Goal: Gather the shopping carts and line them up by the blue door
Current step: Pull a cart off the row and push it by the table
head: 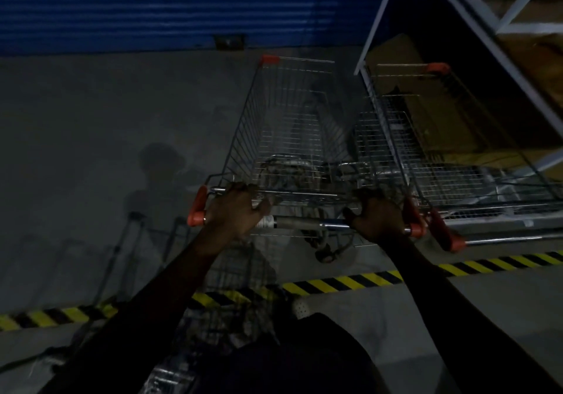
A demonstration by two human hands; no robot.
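A wire shopping cart (286,125) with orange corner caps stands in front of me, its nose toward the blue roller door (182,6). My left hand (234,210) grips the left end of its metal handle bar (307,223), and my right hand (377,213) grips the right end. A second shopping cart (432,156) stands close beside it on the right, also facing the door, with its orange handle end near my right hand.
A white metal rack (475,18) holding cardboard boxes rises at the right, over the second cart. A yellow-black hazard stripe (344,282) crosses the grey concrete floor (106,119) under my arms. Shadows fall on the floor at left.
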